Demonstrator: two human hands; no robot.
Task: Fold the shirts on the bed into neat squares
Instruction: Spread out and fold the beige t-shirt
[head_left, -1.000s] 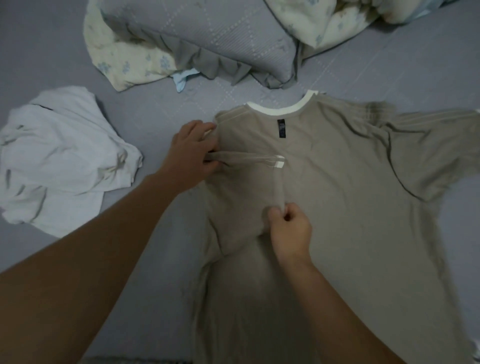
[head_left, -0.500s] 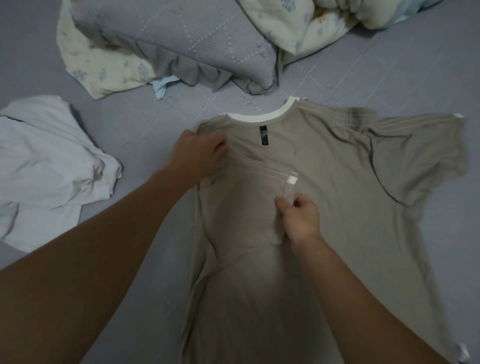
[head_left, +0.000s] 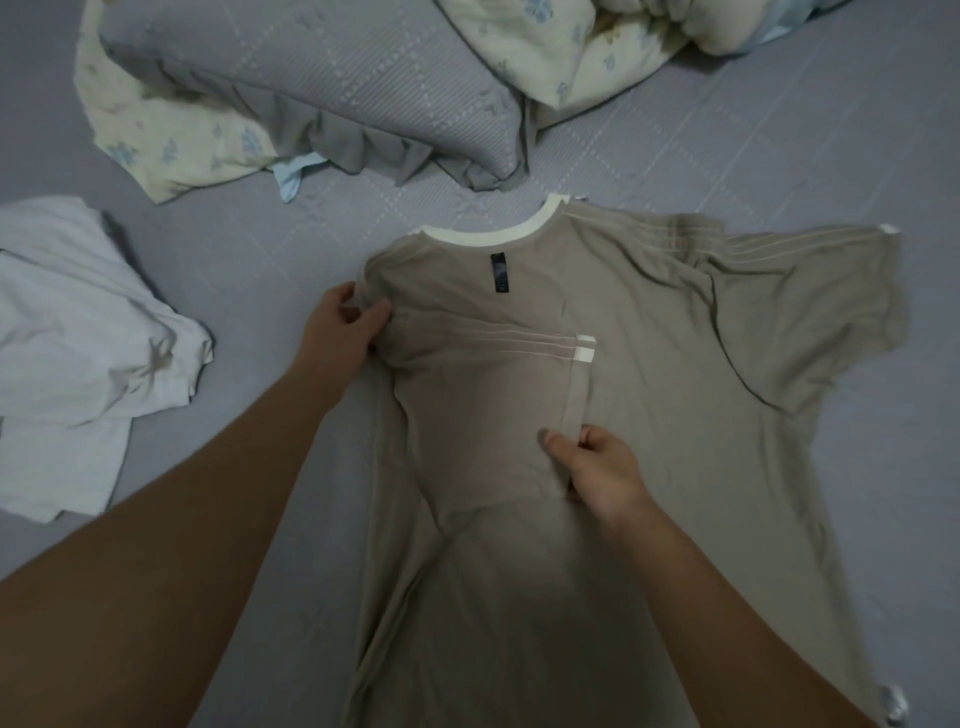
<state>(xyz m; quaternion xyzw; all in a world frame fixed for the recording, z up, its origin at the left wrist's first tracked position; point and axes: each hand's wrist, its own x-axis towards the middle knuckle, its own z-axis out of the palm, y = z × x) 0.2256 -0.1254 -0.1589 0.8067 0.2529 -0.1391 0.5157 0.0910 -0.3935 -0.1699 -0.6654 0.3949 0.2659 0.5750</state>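
Observation:
A tan shirt (head_left: 675, 395) with a cream collar lies spread back-side up on the grey bed. Its left sleeve (head_left: 488, 395), with thin white stripes and a cream cuff, is folded inward across the back. My left hand (head_left: 345, 327) pinches the shirt at the left shoulder fold. My right hand (head_left: 592, 467) grips the lower edge of the folded sleeve's cuff between thumb and fingers. The right sleeve still lies spread out to the right. A crumpled white shirt (head_left: 78, 343) lies to the left on the bed.
A grey ruffled pillow (head_left: 322, 88) lies beyond the collar, with a floral cream pillow (head_left: 156, 140) under it and a bunched floral quilt (head_left: 597, 47) at the top right. Grey quilted bed sheet (head_left: 779, 156) surrounds the shirts.
The left sleeve has been drawn further across the back and flattened. My right hand slid down along the cuff edge, and my left hand stayed at the shoulder fold.

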